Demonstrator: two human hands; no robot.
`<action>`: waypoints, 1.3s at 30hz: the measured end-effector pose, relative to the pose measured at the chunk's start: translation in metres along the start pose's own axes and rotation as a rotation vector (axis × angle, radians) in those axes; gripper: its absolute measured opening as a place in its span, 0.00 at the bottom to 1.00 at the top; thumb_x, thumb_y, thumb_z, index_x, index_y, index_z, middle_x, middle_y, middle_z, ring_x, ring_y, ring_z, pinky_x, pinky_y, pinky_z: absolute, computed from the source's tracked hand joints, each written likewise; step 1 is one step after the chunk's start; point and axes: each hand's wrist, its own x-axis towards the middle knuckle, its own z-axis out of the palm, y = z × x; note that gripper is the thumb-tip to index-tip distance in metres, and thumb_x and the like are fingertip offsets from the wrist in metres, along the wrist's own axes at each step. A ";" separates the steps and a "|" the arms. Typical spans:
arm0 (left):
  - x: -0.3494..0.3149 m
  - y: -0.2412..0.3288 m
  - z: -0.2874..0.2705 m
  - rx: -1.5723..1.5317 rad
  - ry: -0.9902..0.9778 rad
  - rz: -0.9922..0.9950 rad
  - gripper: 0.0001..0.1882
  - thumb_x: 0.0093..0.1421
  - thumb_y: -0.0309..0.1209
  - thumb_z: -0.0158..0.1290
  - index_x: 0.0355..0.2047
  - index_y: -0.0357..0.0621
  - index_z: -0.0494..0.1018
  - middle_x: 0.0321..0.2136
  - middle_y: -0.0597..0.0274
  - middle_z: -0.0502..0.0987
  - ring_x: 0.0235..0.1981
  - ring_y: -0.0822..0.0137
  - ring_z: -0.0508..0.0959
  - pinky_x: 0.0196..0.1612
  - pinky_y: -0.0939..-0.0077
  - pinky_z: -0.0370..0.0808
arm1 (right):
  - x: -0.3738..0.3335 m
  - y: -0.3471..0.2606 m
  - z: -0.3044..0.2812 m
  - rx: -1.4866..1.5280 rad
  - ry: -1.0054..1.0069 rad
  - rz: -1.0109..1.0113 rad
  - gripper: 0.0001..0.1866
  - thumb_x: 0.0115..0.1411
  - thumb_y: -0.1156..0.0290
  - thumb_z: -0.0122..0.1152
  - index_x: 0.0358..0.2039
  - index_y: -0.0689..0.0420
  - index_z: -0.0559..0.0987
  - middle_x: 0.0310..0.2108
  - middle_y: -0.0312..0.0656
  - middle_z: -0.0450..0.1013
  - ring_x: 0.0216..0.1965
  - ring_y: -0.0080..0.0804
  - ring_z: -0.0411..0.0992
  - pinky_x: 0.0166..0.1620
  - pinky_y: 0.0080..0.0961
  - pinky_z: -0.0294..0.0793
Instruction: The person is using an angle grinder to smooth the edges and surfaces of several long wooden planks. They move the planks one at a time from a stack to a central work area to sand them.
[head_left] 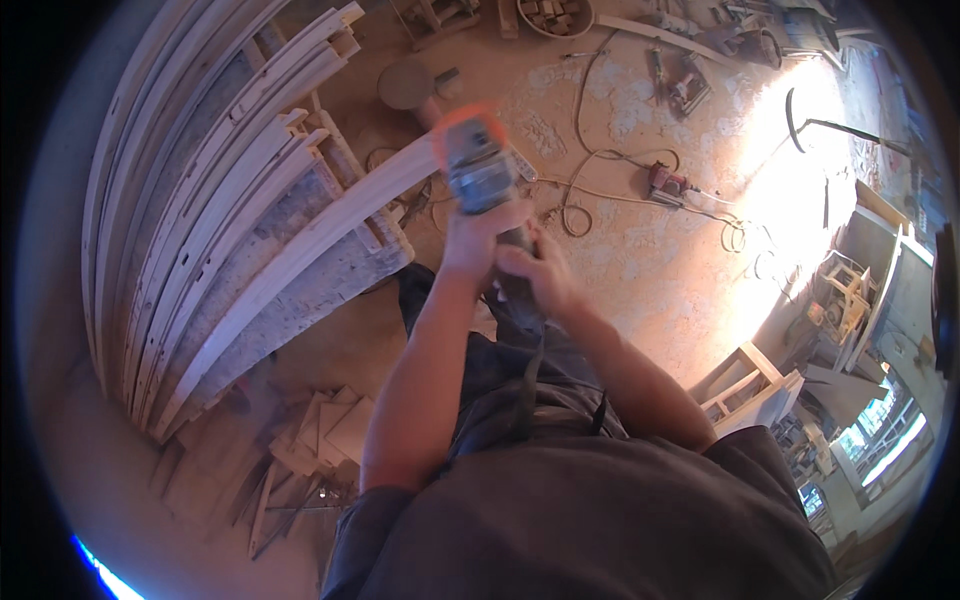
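Note:
I hold an angle grinder with both hands, its grey head pointing away from me. The orange rim of its disc looks smeared by motion. Around the front of the body is my left hand, closed. My right hand grips the darker rear part, closer to me. Just left of the disc lies the end of a long pale wooden board; whether the two touch, I cannot tell. The board rests on a worn workbench, beside several other long wooden pieces.
A red power tool sits on the floor to the right, among looping cords. A basin of wood offcuts is at the far side. Wood scraps lie lower left; a wooden frame stands lower right.

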 end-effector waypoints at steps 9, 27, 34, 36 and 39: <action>0.016 -0.013 0.021 -0.016 -0.025 0.029 0.11 0.51 0.26 0.66 0.35 0.37 0.79 0.25 0.59 0.80 0.25 0.65 0.80 0.31 0.68 0.78 | -0.001 -0.004 -0.024 0.063 -0.039 -0.009 0.18 0.62 0.65 0.63 0.50 0.59 0.74 0.34 0.43 0.77 0.29 0.30 0.76 0.32 0.28 0.78; 0.028 -0.013 0.024 -0.042 -0.018 0.034 0.12 0.49 0.27 0.68 0.32 0.35 0.80 0.25 0.56 0.80 0.24 0.62 0.81 0.31 0.67 0.78 | 0.004 -0.020 -0.021 0.040 0.033 -0.056 0.20 0.61 0.64 0.62 0.51 0.58 0.72 0.33 0.42 0.76 0.25 0.26 0.74 0.28 0.24 0.76; -0.005 0.013 -0.036 -0.166 0.015 0.039 0.11 0.49 0.26 0.67 0.33 0.37 0.80 0.27 0.59 0.81 0.27 0.65 0.81 0.33 0.68 0.78 | 0.011 -0.009 0.038 -0.136 -0.085 0.034 0.22 0.61 0.67 0.64 0.53 0.60 0.71 0.33 0.38 0.74 0.27 0.24 0.74 0.31 0.22 0.75; -0.015 0.020 -0.066 -0.182 -0.015 0.078 0.11 0.50 0.25 0.67 0.34 0.38 0.79 0.27 0.59 0.81 0.26 0.64 0.81 0.33 0.68 0.78 | 0.011 0.002 0.064 -0.167 -0.117 0.004 0.21 0.62 0.65 0.63 0.52 0.59 0.71 0.33 0.40 0.75 0.27 0.26 0.75 0.30 0.24 0.76; -0.030 0.022 -0.111 -0.237 0.043 0.088 0.11 0.50 0.26 0.67 0.35 0.38 0.80 0.28 0.59 0.81 0.27 0.64 0.81 0.34 0.68 0.78 | 0.017 0.032 0.099 -0.232 -0.125 -0.042 0.23 0.60 0.66 0.65 0.53 0.59 0.71 0.36 0.40 0.75 0.32 0.26 0.75 0.36 0.26 0.76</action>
